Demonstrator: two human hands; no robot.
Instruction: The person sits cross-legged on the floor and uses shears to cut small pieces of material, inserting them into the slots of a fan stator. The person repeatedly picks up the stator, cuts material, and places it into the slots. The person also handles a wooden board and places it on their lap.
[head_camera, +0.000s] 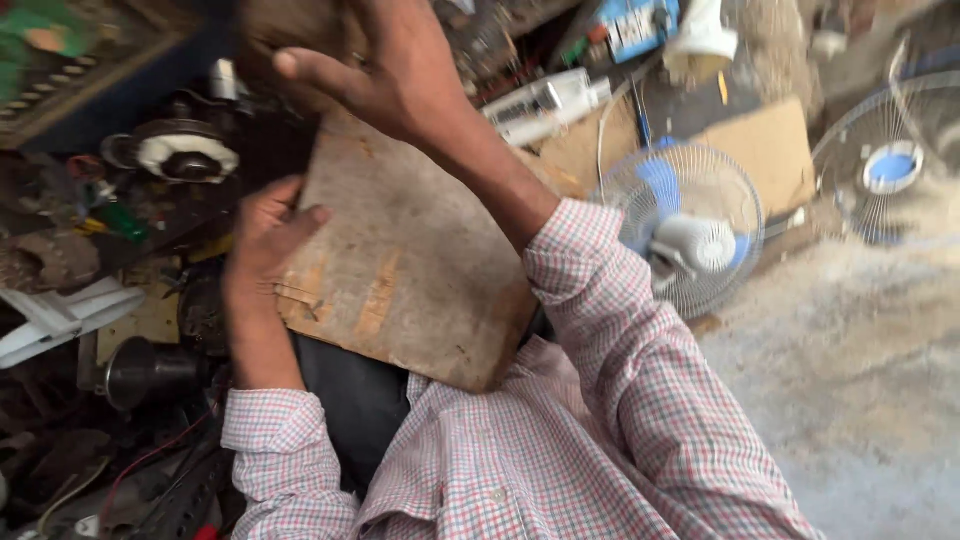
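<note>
A worn brown board (410, 260) rests tilted across my lap. My left hand (262, 240) grips its left edge, thumb on top and fingers beneath. My right hand (385, 75) is raised over the board's far end and closes around a blurred brown lump (285, 25) at the top of the view; what the lump is does not show. Both my arms are in red-and-white checked sleeves.
A small table fan (690, 235) with blue blades lies to the right, a second fan (890, 165) behind it. Cardboard (770, 150) and a white power strip (545, 100) lie beyond. Motor parts (185, 155), a black cup (150, 370) and wires crowd the left.
</note>
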